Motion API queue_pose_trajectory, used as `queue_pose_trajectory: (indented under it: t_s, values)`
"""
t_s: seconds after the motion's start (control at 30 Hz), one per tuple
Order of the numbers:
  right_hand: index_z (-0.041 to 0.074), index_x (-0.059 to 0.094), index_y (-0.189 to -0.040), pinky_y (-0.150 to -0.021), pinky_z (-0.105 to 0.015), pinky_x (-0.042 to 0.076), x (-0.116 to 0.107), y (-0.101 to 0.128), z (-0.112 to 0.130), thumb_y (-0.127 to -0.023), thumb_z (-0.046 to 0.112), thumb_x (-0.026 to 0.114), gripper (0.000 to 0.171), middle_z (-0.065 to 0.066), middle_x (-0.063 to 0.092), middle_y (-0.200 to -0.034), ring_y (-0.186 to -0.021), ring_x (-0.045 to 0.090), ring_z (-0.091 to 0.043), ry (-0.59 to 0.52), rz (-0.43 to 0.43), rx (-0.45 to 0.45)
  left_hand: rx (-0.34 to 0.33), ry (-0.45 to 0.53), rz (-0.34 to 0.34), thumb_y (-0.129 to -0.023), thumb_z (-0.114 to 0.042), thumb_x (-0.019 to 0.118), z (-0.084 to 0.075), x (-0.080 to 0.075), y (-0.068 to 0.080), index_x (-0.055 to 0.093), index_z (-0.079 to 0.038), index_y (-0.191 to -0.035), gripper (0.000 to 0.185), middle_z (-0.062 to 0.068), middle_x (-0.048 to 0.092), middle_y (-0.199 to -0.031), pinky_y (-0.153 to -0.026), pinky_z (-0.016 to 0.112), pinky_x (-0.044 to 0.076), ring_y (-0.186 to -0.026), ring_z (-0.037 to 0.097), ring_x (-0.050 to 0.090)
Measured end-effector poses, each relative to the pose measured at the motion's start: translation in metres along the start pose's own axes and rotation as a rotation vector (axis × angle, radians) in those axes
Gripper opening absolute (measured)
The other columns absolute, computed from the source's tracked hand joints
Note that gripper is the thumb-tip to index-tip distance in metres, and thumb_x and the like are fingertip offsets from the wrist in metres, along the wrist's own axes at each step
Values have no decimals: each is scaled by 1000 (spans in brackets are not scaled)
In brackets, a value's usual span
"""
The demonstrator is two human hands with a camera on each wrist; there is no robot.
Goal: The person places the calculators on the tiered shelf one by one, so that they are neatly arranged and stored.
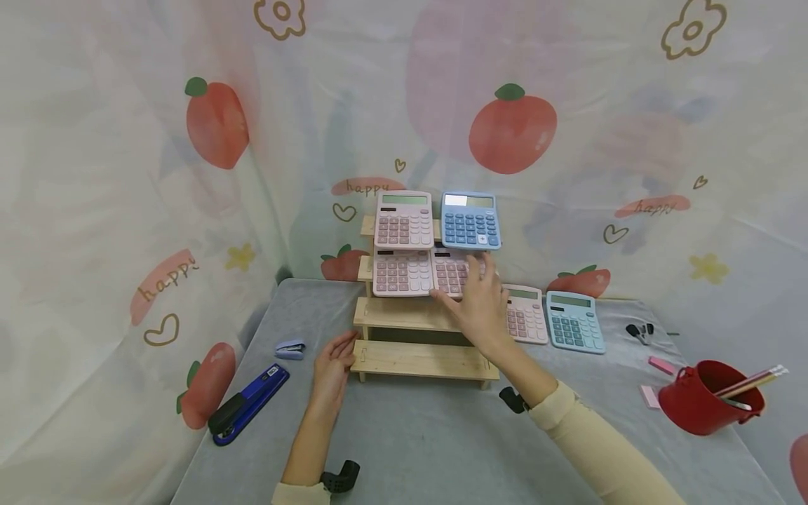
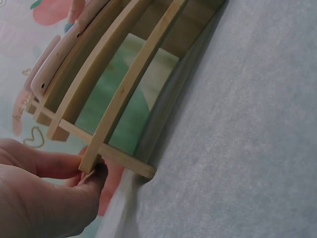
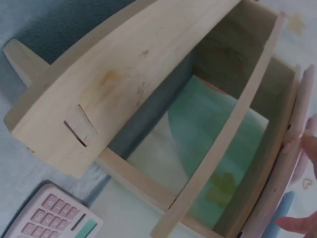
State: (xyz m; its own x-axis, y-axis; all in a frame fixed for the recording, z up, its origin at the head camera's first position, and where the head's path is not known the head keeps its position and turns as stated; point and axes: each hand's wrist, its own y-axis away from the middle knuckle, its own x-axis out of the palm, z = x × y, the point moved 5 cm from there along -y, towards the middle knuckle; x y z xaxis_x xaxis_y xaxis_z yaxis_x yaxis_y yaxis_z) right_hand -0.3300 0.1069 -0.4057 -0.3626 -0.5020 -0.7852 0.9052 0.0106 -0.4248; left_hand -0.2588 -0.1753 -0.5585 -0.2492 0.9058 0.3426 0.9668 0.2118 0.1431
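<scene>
Head view: a stepped wooden rack (image 1: 416, 314) stands mid-table, tiers rising away from the person. The right hand (image 1: 480, 301) is on a pink calculator (image 1: 451, 273) on the second tier from the top, right slot; fingers spread over the keypad, thumb at its lower edge. Whether the fingers press or only rest cannot be told. That calculator leans back against the rack, long axis running up the slope, display end uppermost. It lies straight ahead of the right hand and well above and to the right of the left hand (image 1: 331, 368), so the right hand is the nearer.

The left hand is at the left end of the lowest tier. Left wrist view shows the thumb and fingers (image 2: 91, 173) pinching the end of the bottom slat (image 2: 124, 94), steadying the rack.

Neighbours: a second pink calculator (image 1: 402, 272) touches the held one on its left; above sit another pink calculator (image 1: 404, 219) and a blue calculator (image 1: 470, 220), the latter's lower edge just over the right hand. The two lower tiers carry nothing.

On the table (image 1: 429, 435) right of the rack: a pink calculator (image 1: 526, 314) and a teal calculator (image 1: 574, 320), side by side, near the right forearm. Farther right, a red bucket (image 1: 701, 403) with pencils. Left: a blue stapler (image 1: 248, 403) and a small stapler (image 1: 290, 348), both apart from the rack.
</scene>
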Motion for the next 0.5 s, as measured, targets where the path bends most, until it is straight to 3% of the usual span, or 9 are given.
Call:
queue_pose_trajectory:
  t_s: [0.37,0.5]
  values:
    - [8,37,-156,-107,-69,37,5,-1,-3,-91,65,69,93,-25,18,-168,-143,38,-54,-17,-7,-6,-3,15,9,-93,20,44,0,0,0,44,10,-149,57,27,45,-156,-116,37,38,-150,34,38]
    - [10,38,-156,-103,-68,43,-2,3,-9,-93,58,71,86,-21,17,-170,-137,45,-54,-70,2,-38,-3,19,9,-93,21,44,0,0,0,43,10,-149,58,27,44,-156,-115,36,39,-150,33,38]
